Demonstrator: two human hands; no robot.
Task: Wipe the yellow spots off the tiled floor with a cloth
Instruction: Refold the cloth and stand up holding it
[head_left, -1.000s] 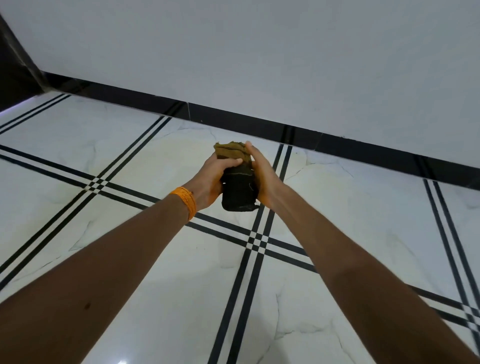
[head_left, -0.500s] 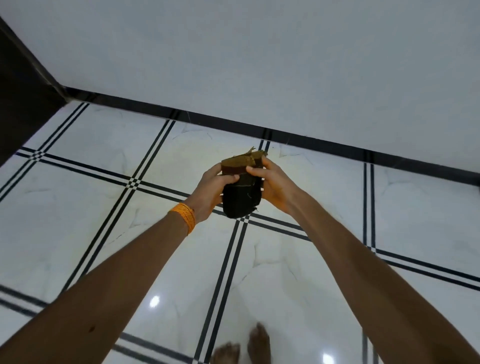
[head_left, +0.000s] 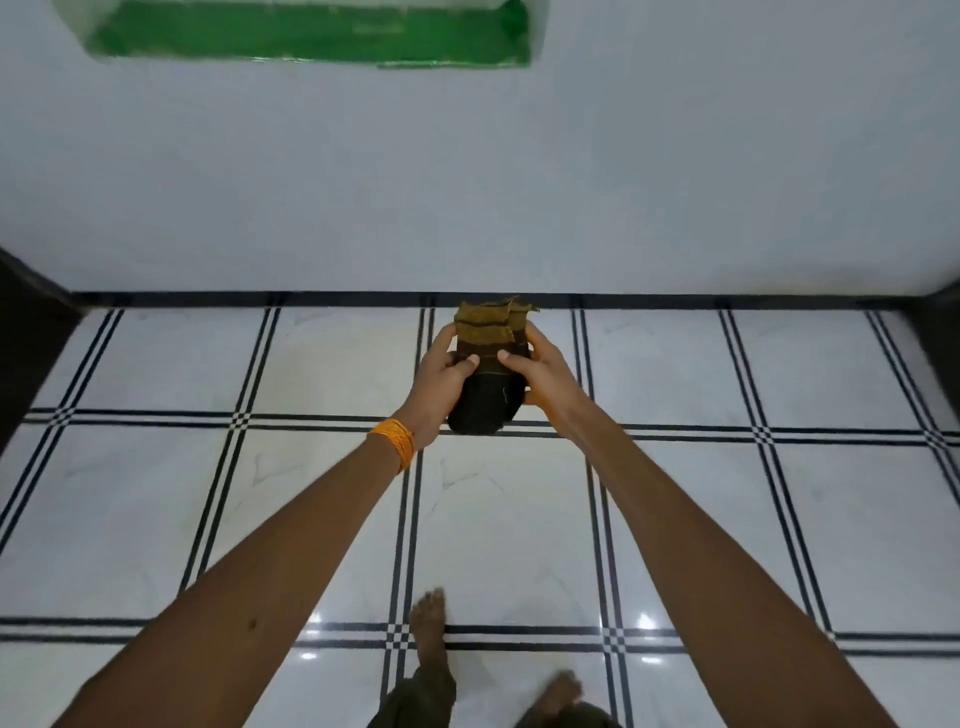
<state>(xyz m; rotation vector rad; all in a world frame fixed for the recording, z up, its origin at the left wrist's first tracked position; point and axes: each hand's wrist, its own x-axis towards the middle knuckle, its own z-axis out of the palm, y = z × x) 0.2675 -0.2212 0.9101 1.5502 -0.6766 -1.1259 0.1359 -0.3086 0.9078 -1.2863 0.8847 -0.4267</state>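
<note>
Cloth (head_left: 488, 374) held at centre frame, above the floor, between both hands. It is folded or bunched into a compact bundle: upper part mustard-yellow with darker bands and a ragged, frayed top edge; lower part dark, near black, rounded at the bottom, with a pale thread showing.

Left hand (head_left: 441, 387) grips the bundle's left side, thumb across its front. Right hand (head_left: 540, 374) grips the right side, thumb likewise on the front. Both grips clenched on the cloth.

Orange bangle (head_left: 395, 442) on the left wrist.

Tiled floor (head_left: 509, 519) white, glossy, marble-like, crossed by paired black lines; no yellow spots discernible on it. Bare feet (head_left: 431, 631) at bottom centre. White wall (head_left: 467, 182) beyond; green recess (head_left: 311, 34) at upper left of the frame.
</note>
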